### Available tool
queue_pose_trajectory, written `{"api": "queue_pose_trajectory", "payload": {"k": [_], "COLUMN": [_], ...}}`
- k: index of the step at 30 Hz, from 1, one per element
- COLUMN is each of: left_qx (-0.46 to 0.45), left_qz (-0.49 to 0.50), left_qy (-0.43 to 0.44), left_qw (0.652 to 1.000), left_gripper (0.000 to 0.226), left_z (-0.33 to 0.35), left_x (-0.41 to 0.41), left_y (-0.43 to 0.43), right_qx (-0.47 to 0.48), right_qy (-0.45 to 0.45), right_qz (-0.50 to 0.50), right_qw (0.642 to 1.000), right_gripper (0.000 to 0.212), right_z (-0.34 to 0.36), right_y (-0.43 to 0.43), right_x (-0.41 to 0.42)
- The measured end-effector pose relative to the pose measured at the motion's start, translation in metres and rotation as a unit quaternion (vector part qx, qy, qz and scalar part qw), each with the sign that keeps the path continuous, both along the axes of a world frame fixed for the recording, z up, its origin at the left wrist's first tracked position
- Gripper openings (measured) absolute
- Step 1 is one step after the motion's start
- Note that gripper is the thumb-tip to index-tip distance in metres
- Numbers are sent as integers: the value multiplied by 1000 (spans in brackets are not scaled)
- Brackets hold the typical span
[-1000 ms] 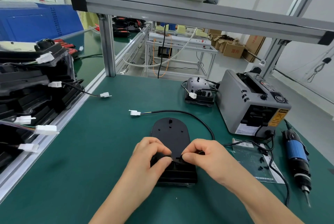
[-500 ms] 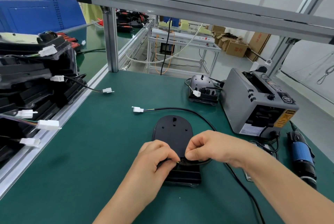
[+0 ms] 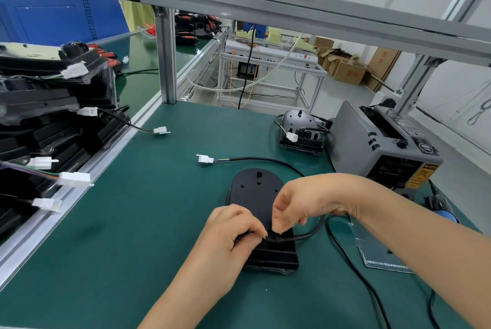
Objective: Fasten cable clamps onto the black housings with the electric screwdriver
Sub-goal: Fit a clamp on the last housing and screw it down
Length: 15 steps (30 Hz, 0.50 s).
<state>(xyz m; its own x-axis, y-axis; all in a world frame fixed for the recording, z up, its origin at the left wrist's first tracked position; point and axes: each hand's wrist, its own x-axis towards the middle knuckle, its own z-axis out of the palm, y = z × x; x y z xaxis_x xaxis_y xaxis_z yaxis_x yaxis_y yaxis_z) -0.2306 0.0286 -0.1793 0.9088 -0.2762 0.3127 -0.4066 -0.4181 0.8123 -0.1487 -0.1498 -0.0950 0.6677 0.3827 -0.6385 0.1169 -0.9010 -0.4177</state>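
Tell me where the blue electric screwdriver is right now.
Head view: the blue electric screwdriver lies at the right edge of the green bench mat, just nearer the camera than the grey tape dispenser, mostly hidden behind the person's right forearm.

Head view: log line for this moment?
left hand: pinches cable | right hand: pinches cable | black housing: under both hands | screwdriver: unheld

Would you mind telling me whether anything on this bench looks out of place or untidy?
Only mildly: the stack of black housings on the left is jumbled, and one cable's white connector trails over the rail onto the green mat. Nothing looks spilled or damaged.
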Motion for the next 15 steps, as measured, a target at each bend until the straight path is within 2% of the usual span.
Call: {"api": "queue_pose_trajectory", "payload": {"k": [9,15], "left_qx": [10,8], "left_qz": [2,5], "left_qy": [1,4], "left_qw": [1000,1000], "left_gripper": [26,28], "left_z": [-1,-1], "left_x": [0,0], "left_y": [0,0], "right_qx": [-43,-82], "right_qy": [46,41], "right_qz": [15,18], "right_qw": [998,996], "right_gripper": [13,15], "right_z": [6,7], "right_y": [14,24], "right_x": [11,15]}}
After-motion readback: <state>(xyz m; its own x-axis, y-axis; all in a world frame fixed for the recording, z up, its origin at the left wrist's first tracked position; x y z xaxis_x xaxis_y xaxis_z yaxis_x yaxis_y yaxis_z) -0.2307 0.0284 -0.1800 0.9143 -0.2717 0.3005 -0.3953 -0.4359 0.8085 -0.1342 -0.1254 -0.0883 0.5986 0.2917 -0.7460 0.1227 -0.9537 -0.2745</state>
